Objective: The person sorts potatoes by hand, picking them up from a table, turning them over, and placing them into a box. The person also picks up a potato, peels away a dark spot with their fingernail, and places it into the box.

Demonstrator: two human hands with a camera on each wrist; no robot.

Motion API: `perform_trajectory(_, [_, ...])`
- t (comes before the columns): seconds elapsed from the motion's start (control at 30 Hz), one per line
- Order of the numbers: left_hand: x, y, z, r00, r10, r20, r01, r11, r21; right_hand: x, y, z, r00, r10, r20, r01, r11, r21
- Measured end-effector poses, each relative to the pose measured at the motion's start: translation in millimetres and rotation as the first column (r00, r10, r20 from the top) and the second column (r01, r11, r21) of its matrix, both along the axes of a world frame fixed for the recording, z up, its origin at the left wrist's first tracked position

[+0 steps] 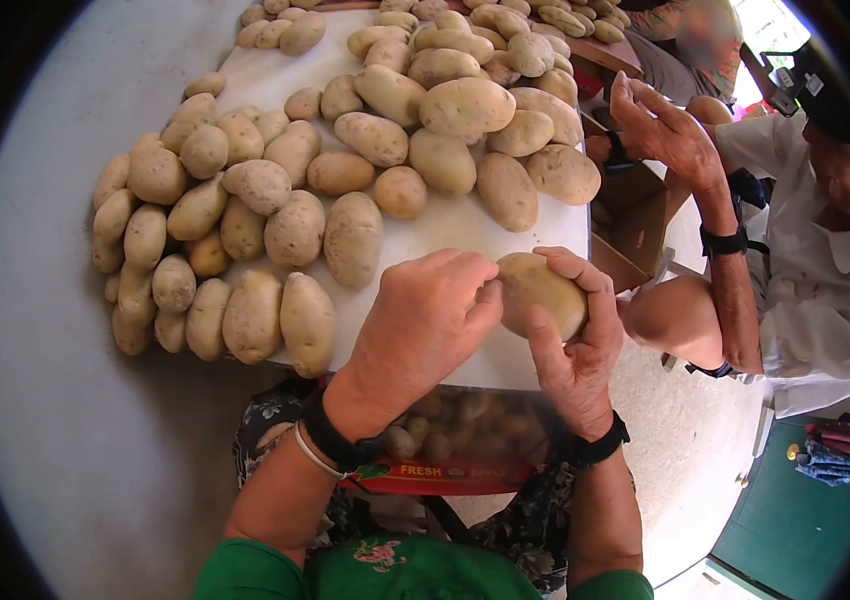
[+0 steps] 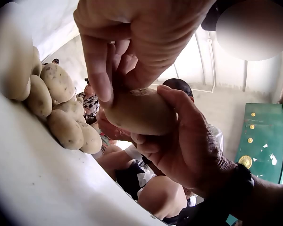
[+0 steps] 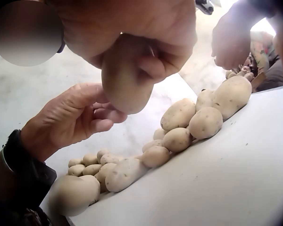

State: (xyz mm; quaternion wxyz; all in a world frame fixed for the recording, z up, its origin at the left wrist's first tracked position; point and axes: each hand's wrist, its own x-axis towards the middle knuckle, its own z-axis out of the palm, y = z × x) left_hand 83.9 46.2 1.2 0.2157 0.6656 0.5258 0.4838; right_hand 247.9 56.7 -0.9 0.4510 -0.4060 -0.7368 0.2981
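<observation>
My right hand holds a large yellowish potato above the front of the white table, with the thumb on the near side and fingers round the far side. The left hand is bent in against the potato's left end, its fingers curled and the fingertips pinching there. From the left wrist view, the left fingertips press on the end of the potato beside a rough brown patch. In the right wrist view the potato hides part of the left fingertips.
A broad heap of potatoes covers the table's left and far parts. Below the table edge, a red carton holds more potatoes. At the right sits another person in a white shirt, one hand raised. A green cabinet stands beyond.
</observation>
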Motion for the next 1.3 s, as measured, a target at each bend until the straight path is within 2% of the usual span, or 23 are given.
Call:
perform_trajectory(0.23, [-1, -1, -1, 0.997, 0.02, 0.07, -0.021, 0.999, 0.024, 0, -2, -1, 0.999, 0.031, -0.025, -0.031, 0.999, 0.022])
perform_trajectory(0.3, [1, -1, -4, 0.996, 0.036, 0.087, -0.039, 0.999, 0.026, 0, -2, 2, 0.997, 0.028, 0.072, -0.035, 0.994, 0.102])
perform_trajectory(0.4, [1, -2, -3, 0.993, 0.055, 0.101, -0.06, 0.997, 0.049, 1, -2, 2, 0.996, 0.04, 0.077, -0.048, 0.993, 0.107])
perform_trajectory(0.63, [2, -2, 0, 0.994, 0.056, 0.09, -0.063, 0.995, 0.073, 2, -5, 2, 0.999, 0.032, 0.015, -0.033, 0.999, 0.026])
perform_trajectory(0.7, [-1, -1, 3, 0.996, 0.049, 0.08, -0.052, 0.998, 0.044, 0, -6, 0, 0.986, 0.034, -0.165, -0.052, 0.993, -0.105])
perform_trajectory(0.83, [-8, -2, 8, 0.998, 0.027, 0.06, -0.023, 0.998, -0.06, -2, -6, -2, 0.983, 0.044, -0.179, -0.072, 0.985, -0.157])
perform_trajectory(1.0, [-16, -5, 17, 0.989, 0.006, 0.146, 0.021, 0.982, -0.188, -8, -9, 3, 0.906, 0.02, -0.423, -0.188, 0.914, -0.36])
perform_trajectory(1.13, [-20, -7, 20, 0.973, 0.003, 0.232, 0.063, 0.959, -0.278, -7, -8, 2, 0.906, 0.037, -0.423, -0.214, 0.9, -0.38])
perform_trajectory(1.3, [-24, -8, 22, 0.965, -0.011, 0.263, 0.097, 0.944, -0.316, -9, -6, -2, 0.853, 0.041, -0.52, -0.29, 0.866, -0.408])
